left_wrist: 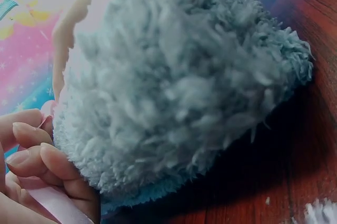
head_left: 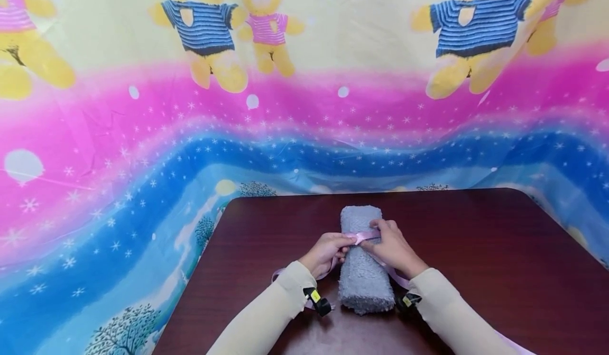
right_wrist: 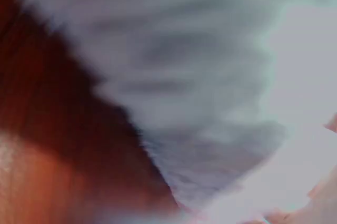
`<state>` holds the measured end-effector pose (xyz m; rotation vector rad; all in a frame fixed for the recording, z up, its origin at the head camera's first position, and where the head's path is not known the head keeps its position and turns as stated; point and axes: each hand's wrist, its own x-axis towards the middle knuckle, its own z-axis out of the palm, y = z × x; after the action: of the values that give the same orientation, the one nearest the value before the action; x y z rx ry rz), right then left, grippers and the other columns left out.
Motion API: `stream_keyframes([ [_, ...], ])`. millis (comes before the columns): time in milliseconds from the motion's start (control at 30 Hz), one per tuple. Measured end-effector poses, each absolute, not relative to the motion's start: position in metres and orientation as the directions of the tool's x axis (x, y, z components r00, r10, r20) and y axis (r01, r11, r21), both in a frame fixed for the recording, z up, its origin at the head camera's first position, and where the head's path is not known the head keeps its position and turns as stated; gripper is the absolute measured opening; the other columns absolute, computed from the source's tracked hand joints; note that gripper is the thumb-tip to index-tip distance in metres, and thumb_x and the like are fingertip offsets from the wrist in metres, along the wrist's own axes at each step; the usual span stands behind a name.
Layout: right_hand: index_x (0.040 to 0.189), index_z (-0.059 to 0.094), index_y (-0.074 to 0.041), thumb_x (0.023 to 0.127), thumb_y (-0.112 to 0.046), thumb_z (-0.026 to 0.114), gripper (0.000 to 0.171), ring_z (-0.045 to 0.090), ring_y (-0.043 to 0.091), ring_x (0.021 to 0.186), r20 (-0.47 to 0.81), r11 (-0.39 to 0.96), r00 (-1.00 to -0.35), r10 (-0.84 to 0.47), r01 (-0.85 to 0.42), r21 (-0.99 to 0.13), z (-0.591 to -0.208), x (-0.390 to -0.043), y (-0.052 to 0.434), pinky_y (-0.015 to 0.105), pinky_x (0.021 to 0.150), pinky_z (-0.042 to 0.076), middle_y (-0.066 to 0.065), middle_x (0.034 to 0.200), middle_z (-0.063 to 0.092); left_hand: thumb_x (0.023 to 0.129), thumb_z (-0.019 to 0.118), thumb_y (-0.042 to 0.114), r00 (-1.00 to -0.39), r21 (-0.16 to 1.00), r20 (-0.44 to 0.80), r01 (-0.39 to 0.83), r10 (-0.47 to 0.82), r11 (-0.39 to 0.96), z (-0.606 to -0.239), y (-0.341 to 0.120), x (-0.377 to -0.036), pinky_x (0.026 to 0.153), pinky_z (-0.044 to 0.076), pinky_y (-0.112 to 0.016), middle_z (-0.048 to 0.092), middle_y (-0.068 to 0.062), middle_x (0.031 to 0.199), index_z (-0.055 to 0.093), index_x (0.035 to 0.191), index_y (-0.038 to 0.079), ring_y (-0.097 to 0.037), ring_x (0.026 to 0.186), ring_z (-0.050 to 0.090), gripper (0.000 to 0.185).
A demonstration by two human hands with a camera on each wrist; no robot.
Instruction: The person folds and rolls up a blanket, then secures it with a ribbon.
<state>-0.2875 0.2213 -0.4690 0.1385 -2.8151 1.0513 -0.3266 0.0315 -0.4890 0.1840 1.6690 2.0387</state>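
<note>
**Both hands on a ribbon across a rolled grey towel**

Leftmost, a bright cloth (head_left: 119,148) printed with teddy bears, pink and blue bands and small stars hung behind and beside the table (head_left: 476,249), a dark red-brown wooden one.

Near the table's front middle lay the rolled grey towel (head_left: 361,260), fluffy, its length running away from the person. A pink ribbon (head_left: 363,236) crossed over the top of the towel about midway along it.

Just left of the towel, the left hand (head_left: 325,252) pinched the ribbon, its fingers curled and touching the towel's side. The left wrist view showed those curled fingers (left_wrist: 37,155) against the fleece with a band of ribbon beneath them. From that hand a loose ribbon tail trailed down past the cream sleeve (head_left: 266,312).

On the towel's right side, the right hand (head_left: 392,246) rested on the roll, its fingers closed on the ribbon where it crossed the top. Another tail ran back along the table under the right forearm. The right wrist view was too blurred to add detail.
</note>
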Motion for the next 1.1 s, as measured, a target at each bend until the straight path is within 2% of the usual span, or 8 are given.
stream_keyframes([
  [133, 0.151, 0.024, -0.002, 0.081, -0.035, 0.078, 0.094, 0.015, 0.05, 0.136, 0.123, 0.723, -0.987, -0.103, -0.159, -0.672, -0.464, -0.289, 0.232, 0.068, 0.098, 0.03, 0.027, 0.153, 0.011, 0.089, 0.07, 0.015, -0.869, 0.952, -0.196, -0.28, 0.455, -0.124, -0.485, 0.032, -0.327, 0.044, 0.04, -0.018, 0.047, 0.002, 0.061, 0.061, 0.079, 0.011, -0.003, 0.043, 0.032, 0.014],
  [233, 0.153, 0.019, 0.0, 0.084, -0.036, 0.075, 0.095, 0.005, 0.052, 0.138, 0.12, 0.752, -0.984, -0.128, -0.175, -0.636, -0.465, -0.295, 0.233, 0.071, 0.099, 0.025, 0.028, 0.156, 0.001, 0.089, 0.07, 0.016, -0.862, 0.952, -0.201, -0.284, 0.465, -0.115, -0.483, 0.032, -0.327, 0.045, 0.04, -0.018, 0.047, 0.002, 0.062, 0.058, 0.077, 0.012, -0.003, 0.043, 0.032, 0.018],
  [500, 0.148, 0.03, 0.002, 0.093, -0.027, 0.061, 0.07, 0.011, 0.052, 0.138, 0.212, 0.838, -0.97, -0.119, -0.213, -0.503, -0.468, -0.305, 0.22, 0.071, 0.1, 0.024, 0.032, 0.153, 0.014, 0.089, 0.069, 0.015, -0.866, 0.96, -0.188, -0.262, 0.463, -0.102, -0.483, 0.032, -0.33, 0.046, 0.038, -0.02, 0.047, 0.002, 0.061, 0.055, 0.072, 0.012, -0.005, 0.044, 0.032, 0.022],
  [700, 0.146, 0.039, -0.001, 0.091, -0.028, 0.068, 0.068, 0.017, 0.049, 0.139, 0.145, 0.619, -0.949, -0.279, -0.294, -0.728, -0.466, -0.302, 0.239, 0.066, 0.101, 0.028, 0.027, 0.154, 0.018, 0.088, 0.071, 0.017, -0.876, 0.973, -0.196, -0.228, 0.442, -0.021, -0.489, 0.031, -0.322, 0.047, 0.039, -0.022, 0.048, 0.002, 0.061, 0.059, 0.071, 0.011, -0.007, 0.046, 0.037, 0.022],
  [800, 0.14, 0.051, -0.004, 0.091, -0.024, 0.068, 0.056, 0.021, 0.047, 0.138, 0.137, 0.553, -0.941, -0.309, -0.295, -0.779, -0.462, -0.307, 0.243, 0.064, 0.101, 0.031, 0.023, 0.155, 0.021, 0.087, 0.072, 0.017, -0.873, 0.972, -0.209, -0.234, 0.441, -0.003, -0.491, 0.03, -0.321, 0.046, 0.039, -0.022, 0.048, 0.002, 0.06, 0.06, 0.071, 0.011, -0.007, 0.046, 0.037, 0.021],
  [867, 0.133, 0.06, -0.007, 0.091, -0.021, 0.067, 0.045, 0.024, 0.047, 0.138, 0.151, 0.594, -0.942, -0.301, -0.309, -0.743, -0.46, -0.313, 0.239, 0.063, 0.101, 0.032, 0.023, 0.154, 0.024, 0.087, 0.072, 0.016, -0.87, 0.971, -0.214, -0.238, 0.444, 0.002, -0.491, 0.029, -0.322, 0.046, 0.039, -0.021, 0.048, 0.001, 0.06, 0.061, 0.07, 0.011, -0.007, 0.045, 0.037, 0.021],
  [1000, 0.108, 0.075, -0.013, 0.087, -0.013, 0.068, 0.022, 0.028, 0.047, 0.136, 0.173, 0.659, -0.929, -0.326, -0.355, -0.663, -0.457, -0.326, 0.228, 0.062, 0.103, 0.03, 0.026, 0.149, 0.034, 0.087, 0.071, 0.014, -0.864, 0.973, -0.212, -0.232, 0.457, 0.014, -0.488, 0.029, -0.324, 0.045, 0.038, -0.021, 0.048, 0.001, 0.06, 0.06, 0.069, 0.011, -0.006, 0.044, 0.035, 0.021],
  [1100, 0.089, 0.074, -0.017, 0.083, -0.005, 0.067, 0.015, 0.038, 0.044, 0.131, 0.238, 0.674, -0.918, -0.316, -0.394, -0.625, -0.454, -0.333, 0.22, 0.057, 0.1, 0.036, 0.023, 0.141, 0.046, 0.087, 0.07, 0.013, -0.861, 0.975, -0.204, -0.219, 0.465, 0.023, -0.485, 0.03, -0.326, 0.045, 0.037, -0.021, 0.048, 0.002, 0.06, 0.059, 0.068, 0.012, -0.006, 0.045, 0.034, 0.022],
])
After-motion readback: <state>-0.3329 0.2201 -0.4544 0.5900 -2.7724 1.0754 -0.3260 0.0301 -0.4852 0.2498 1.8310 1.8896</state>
